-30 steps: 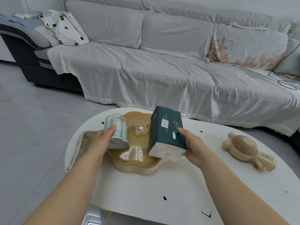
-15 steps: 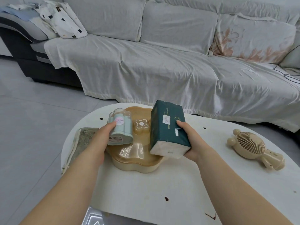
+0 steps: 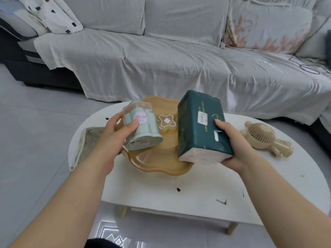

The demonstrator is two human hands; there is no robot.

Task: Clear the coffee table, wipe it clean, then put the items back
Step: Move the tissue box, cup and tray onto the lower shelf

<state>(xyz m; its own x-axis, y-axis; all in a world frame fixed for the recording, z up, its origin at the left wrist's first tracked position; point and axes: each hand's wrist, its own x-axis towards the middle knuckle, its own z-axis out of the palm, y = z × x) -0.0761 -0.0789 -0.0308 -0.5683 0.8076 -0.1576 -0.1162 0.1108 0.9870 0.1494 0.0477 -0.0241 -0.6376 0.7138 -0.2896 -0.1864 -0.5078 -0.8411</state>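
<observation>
Clearing moves on: our left hand (image 3: 114, 138) curls round the mint canister (image 3: 143, 129), our right hand (image 3: 232, 145) grips the tissue pack (image 3: 200, 129); both now hang higher over the tray (image 3: 161, 163), apparently clear of it. The fan (image 3: 265, 138) waits on the coffee table (image 3: 197, 187).

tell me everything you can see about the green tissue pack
The tissue pack is a soft-looking rectangular block in dark green plastic wrap with faint gold print, a white sticker on its upper face and a small torn opening beside the thumb. Its near end shows pale tissue. The right hand grips it from the right, holding it tilted over the right edge of the amber tray.
</observation>
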